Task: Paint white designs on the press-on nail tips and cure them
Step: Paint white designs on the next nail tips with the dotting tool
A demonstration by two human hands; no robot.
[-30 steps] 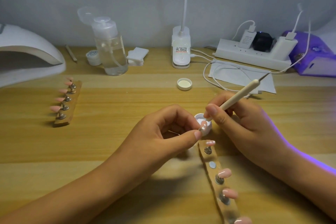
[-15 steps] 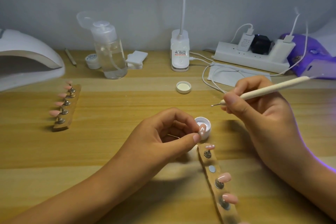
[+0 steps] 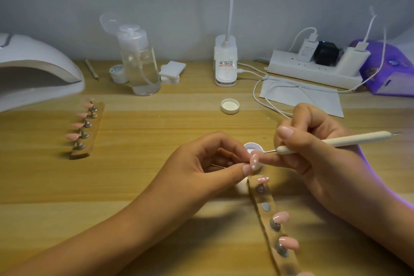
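nail tip: a pink nail tip with white dots on it, held in the middle of the table, just above the top end of the near strip; what carries it is hidden by the fingers.
left hand: the left hand pinches the nail tip between thumb and forefinger; the other fingers are curled under.
pen: a white pen with a thin metal point; the point is just beside the upper edge of the nail tip, and i cannot tell if it touches.
right hand: the right hand grasps the pen near its front end with bent fingers; one finger stretches toward the nail tip.
pot: a small white pot right behind the nail tip, mostly covered by it and the fingers.
near strip: a wooden strip with pink tips on metal pegs; its lower end is cut off by the bottom edge.
cap: a white cap, lying open side up, well apart from the pot.
far strip: a second strip at the left with five pink tips, a little blurred.
curing lamp: a white curing lamp, cut off at the left edge.
back row: a clear bottle, a power strip, and a purple thing cut off at the right, hard to make out.
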